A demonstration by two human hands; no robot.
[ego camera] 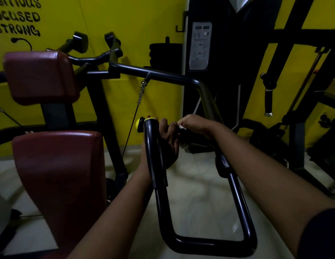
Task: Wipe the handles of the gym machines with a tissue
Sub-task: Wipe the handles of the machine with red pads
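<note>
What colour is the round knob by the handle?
Yellow; the knob shows best in the head view, beside the black handle.

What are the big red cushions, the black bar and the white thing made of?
Red cushions: probably padded vinyl or leather; smooth, shiny, with soft rounded edges. Black bar: likely painted metal tube; hard, glossy highlights. Tissue: looks like thin white paper, crumpled; too little shows to be sure.

Handle [153, 146] stands right of the pads [56, 174], tissue [182, 127] apparently beyond it.
</note>
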